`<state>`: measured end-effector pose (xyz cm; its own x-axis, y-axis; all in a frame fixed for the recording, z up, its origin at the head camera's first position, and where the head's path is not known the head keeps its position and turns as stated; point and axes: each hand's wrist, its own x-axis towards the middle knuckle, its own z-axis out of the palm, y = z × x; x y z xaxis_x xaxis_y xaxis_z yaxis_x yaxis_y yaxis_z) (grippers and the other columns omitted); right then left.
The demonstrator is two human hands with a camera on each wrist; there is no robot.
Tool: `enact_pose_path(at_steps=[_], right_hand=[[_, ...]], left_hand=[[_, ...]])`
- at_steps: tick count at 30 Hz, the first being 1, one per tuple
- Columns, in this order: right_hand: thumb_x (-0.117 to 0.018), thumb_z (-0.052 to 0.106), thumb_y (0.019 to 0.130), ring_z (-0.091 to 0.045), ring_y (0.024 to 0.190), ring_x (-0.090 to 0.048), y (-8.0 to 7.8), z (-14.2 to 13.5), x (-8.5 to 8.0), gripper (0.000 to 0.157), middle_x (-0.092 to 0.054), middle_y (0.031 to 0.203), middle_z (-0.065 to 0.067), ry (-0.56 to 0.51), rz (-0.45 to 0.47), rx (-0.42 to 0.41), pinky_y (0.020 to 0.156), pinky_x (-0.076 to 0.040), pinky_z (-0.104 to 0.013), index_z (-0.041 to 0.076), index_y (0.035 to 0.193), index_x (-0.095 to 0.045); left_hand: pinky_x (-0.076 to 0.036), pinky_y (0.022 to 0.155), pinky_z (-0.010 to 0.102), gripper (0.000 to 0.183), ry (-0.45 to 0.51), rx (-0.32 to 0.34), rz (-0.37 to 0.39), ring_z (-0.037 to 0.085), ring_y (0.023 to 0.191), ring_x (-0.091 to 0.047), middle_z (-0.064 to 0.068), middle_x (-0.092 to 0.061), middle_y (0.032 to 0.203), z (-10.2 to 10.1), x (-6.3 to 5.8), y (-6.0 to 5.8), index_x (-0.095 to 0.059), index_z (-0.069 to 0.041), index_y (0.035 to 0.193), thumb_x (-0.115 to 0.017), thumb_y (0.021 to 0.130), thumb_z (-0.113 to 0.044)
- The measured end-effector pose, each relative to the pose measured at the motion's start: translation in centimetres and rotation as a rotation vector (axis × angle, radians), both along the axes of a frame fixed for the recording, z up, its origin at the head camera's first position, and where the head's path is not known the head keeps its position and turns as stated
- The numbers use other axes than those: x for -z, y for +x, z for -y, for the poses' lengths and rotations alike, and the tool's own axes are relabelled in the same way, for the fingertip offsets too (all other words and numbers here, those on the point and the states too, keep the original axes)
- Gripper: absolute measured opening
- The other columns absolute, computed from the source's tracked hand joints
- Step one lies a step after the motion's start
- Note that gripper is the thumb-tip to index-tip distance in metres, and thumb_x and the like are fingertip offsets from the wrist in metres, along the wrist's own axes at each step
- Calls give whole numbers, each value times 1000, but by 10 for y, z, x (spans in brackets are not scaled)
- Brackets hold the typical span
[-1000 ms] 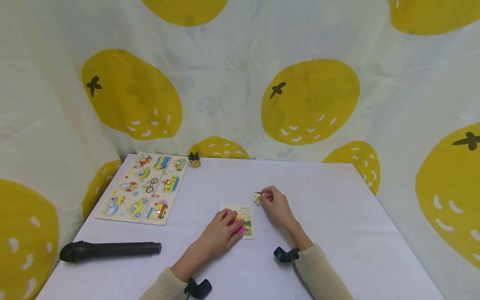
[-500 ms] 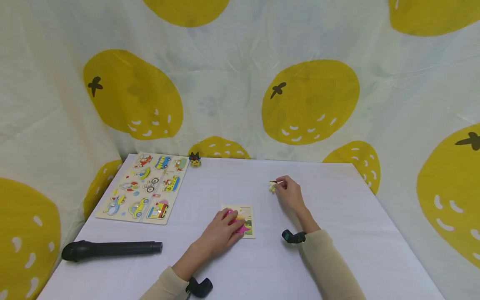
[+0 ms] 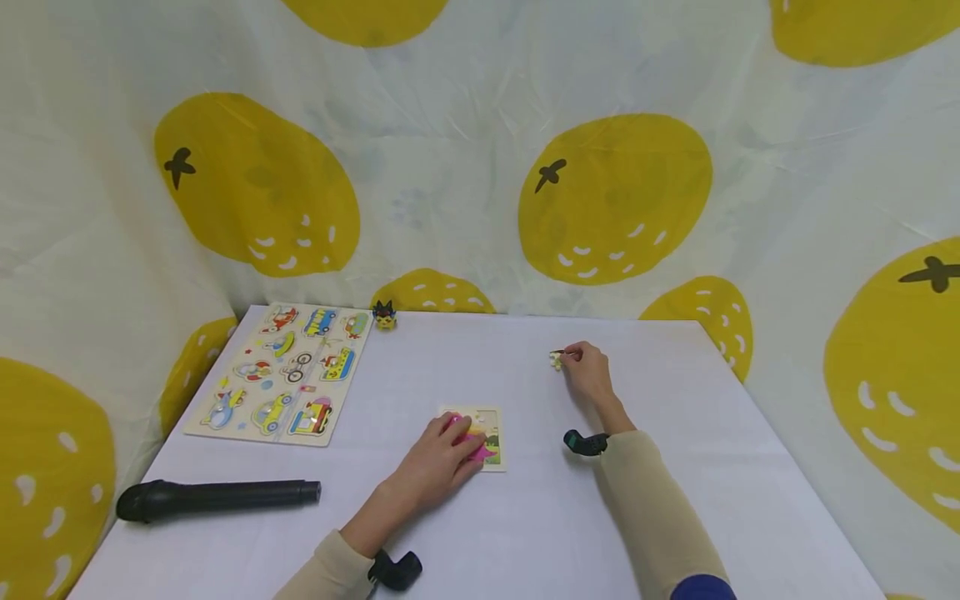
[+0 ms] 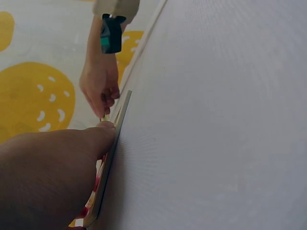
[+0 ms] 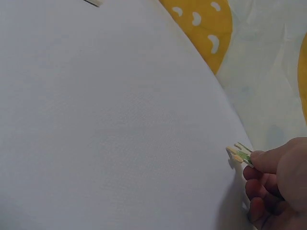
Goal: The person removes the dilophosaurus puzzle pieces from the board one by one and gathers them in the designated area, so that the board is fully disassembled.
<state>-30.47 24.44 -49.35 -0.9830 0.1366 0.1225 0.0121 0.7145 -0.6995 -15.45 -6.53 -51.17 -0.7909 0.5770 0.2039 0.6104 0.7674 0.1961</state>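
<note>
My right hand [image 3: 588, 372] pinches a small wooden jigsaw piece [image 3: 556, 360] between thumb and fingertips, at the far right of the table. In the right wrist view the jigsaw piece [image 5: 240, 154] shows pale wood edges and some green, close over the white cloth. My left hand [image 3: 438, 460] rests on a small square wooden puzzle board [image 3: 502, 442], fingers spread over its bright pink part. From the left wrist, the thumb [image 4: 103, 136] lies along the edge of the puzzle board [image 4: 108, 163]. The hand hides much of the board's picture.
A large wooden peg puzzle [image 3: 279, 372] with vehicle pieces lies at the back left. A black microphone-shaped stick [image 3: 217, 498] lies in front of it. Near the back edge stands a small yellow and black figurine [image 3: 385, 316]. A fruit-print curtain [image 3: 450, 167] hangs behind the table.
My right hand has moved away from the small board, to the right and toward the back, with the jigsaw piece. My left hand has stayed on the board.
</note>
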Motion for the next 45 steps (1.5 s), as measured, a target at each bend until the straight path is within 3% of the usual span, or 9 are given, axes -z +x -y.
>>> enact_pose_path(at_steps=[6,17,23,31,38,45], right_hand=[[-63,12,96,-30,88,-60,-8,1,0,22,-68,99,-20,39,26,25,75,-45,-34,-5,109,-68],[-60,11,96,-33,90,-62,-13,3,-3,19,-70,99,-22,112,42,59,81,-50,-43,-5,102,-69],[-57,12,98,-34,92,-60,-13,2,0,23,-69,101,-22,113,44,64,83,-49,-44,-6,105,-69],[-54,12,99,-34,94,-58,-3,2,1,26,-66,103,-24,51,-14,64,84,-48,-44,-8,109,-67],[-58,13,96,-34,93,-60,7,15,-6,27,-66,100,-23,19,-50,32,83,-48,-43,-8,109,-68],[-62,22,97,-31,95,-61,21,31,-16,32,-65,105,-20,-26,-14,7,80,-51,-38,-3,117,-66]], left_hand=[[-37,117,48,46,-13,2,4,37,140,-43,9,-53,147,1,-1,0,-60,-24,139,-58,99,-45],[-39,117,47,52,-11,-4,135,34,146,-35,6,-45,155,4,-8,0,-54,-28,145,-59,97,-49],[-39,117,47,53,-2,-3,155,33,146,-35,6,-45,156,5,-10,-2,-55,-27,144,-59,96,-51],[-38,117,47,51,20,4,139,32,146,-37,6,-47,153,4,-9,-3,-59,-23,140,-61,96,-49],[-44,110,39,45,69,-7,98,23,128,-45,5,-52,133,5,-8,-3,-65,-21,130,-66,94,-48],[-50,99,40,41,43,7,21,23,120,-49,6,-56,127,8,-8,-3,-67,-24,126,-67,93,-49]])
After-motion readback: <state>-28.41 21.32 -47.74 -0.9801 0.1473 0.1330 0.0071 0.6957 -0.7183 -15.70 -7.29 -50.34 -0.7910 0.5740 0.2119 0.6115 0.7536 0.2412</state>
